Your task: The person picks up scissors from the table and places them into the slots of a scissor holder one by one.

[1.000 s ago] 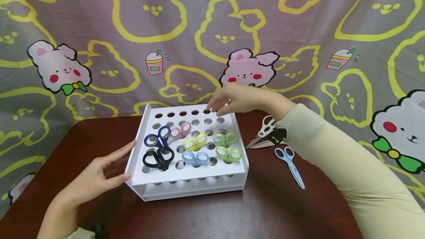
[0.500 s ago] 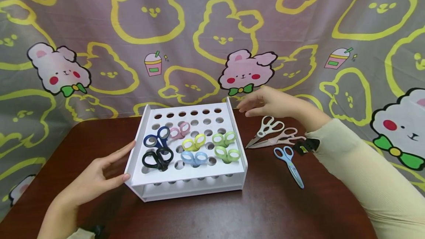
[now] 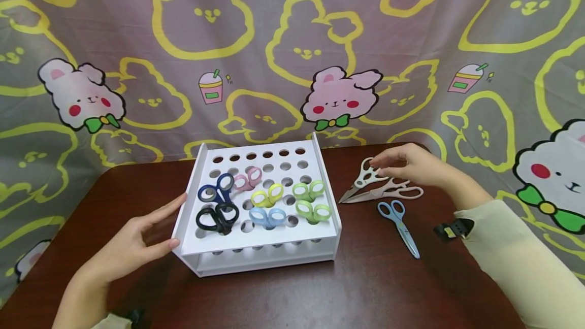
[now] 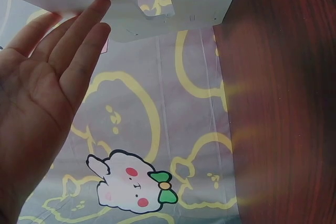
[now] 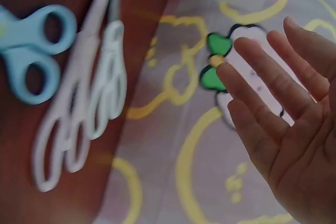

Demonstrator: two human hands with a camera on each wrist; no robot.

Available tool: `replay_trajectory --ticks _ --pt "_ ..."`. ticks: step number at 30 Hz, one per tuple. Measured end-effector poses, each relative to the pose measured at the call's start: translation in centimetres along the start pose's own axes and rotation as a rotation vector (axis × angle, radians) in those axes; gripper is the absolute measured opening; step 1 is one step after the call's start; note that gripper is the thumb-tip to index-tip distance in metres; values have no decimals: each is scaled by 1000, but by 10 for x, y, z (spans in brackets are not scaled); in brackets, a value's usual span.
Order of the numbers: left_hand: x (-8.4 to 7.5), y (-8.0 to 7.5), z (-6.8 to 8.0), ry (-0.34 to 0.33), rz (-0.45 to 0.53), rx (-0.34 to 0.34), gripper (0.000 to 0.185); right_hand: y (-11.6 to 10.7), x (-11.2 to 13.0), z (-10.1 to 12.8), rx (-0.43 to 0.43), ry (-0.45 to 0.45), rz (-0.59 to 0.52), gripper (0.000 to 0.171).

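Your left hand (image 3: 132,240) is flat against the left side of the white rack (image 3: 262,255), fingers straight, not gripping anything. Your right hand (image 3: 411,166) hovers just above the white scissors (image 3: 365,176) and the pink scissors (image 3: 388,193) lying on the tabletop (image 3: 320,293) right of the rack; fingers are loose and spread, nothing in it. The wrist view shows the open palm with both pairs beside it. Light blue scissors (image 3: 399,222) lie a bit nearer you. Seven coloured pairs already stand in the rack's holes.
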State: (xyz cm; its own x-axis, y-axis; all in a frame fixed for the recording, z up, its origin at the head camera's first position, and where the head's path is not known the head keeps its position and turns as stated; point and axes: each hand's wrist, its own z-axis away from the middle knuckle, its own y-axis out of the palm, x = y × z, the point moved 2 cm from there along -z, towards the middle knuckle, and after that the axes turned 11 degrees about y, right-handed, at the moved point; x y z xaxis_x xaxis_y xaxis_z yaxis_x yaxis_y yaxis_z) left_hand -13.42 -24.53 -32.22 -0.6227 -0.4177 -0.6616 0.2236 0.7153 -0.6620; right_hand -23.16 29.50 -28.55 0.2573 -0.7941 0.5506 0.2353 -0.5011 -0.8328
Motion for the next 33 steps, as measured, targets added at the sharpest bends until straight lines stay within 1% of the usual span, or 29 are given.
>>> replay_trajectory --ticks 2,7,12,14,16,22,26,33 --pt "0 0 0 0 2 0 80 3 -11 5 -9 7 -5 25" --pt "1 0 1 -5 -9 -1 81 10 -34 16 6 48 -20 26" --pt "1 0 1 -7 -9 -2 80 20 -52 22 18 95 9 29" --pt "1 0 1 -2 -6 -4 80 24 -59 23 16 102 32 29" --pt "2 0 1 4 -6 -3 80 28 -65 25 27 101 30 28" --pt "1 1 0 0 -18 1 80 39 -75 29 92 84 5 28" --pt "1 1 0 -7 -19 1 80 44 -77 29 127 95 -15 31" --pt "1 0 0 2 -13 -1 80 52 -80 26 134 99 16 35"
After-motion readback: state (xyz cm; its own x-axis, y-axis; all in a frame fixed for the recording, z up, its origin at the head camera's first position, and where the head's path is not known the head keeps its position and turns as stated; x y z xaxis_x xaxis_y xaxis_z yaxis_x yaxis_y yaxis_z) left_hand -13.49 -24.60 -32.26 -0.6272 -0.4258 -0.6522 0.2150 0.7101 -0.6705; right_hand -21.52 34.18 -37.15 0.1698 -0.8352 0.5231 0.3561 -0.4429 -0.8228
